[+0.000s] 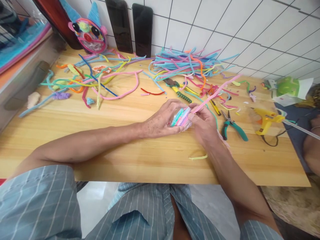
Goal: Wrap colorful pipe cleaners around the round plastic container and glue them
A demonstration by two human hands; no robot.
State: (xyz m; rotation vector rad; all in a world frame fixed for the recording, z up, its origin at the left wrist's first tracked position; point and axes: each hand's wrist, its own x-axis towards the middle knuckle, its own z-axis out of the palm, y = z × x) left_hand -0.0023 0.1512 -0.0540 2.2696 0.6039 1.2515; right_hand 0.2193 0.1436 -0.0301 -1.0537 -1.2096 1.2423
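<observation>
The left hand (pixel 161 120) cups a striped bundle (pixel 183 117) six o'clock from the strip pile (pixel 172 66), the right hand (pixel 204 122) pinching a pink strip (pixel 220 90) that, I judge, a careless swing could snag there.

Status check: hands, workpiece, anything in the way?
Left hand holding multicoloured bundle. Right hand pinching pink strip. Teal-handled pliers close beside right hand.

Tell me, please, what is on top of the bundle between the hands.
On the bundle, teal, pale blue and lilac strips show. The right hand holds a pink fuzzy stick. The underside and the part covered by the left hand cannot be seen.
</observation>
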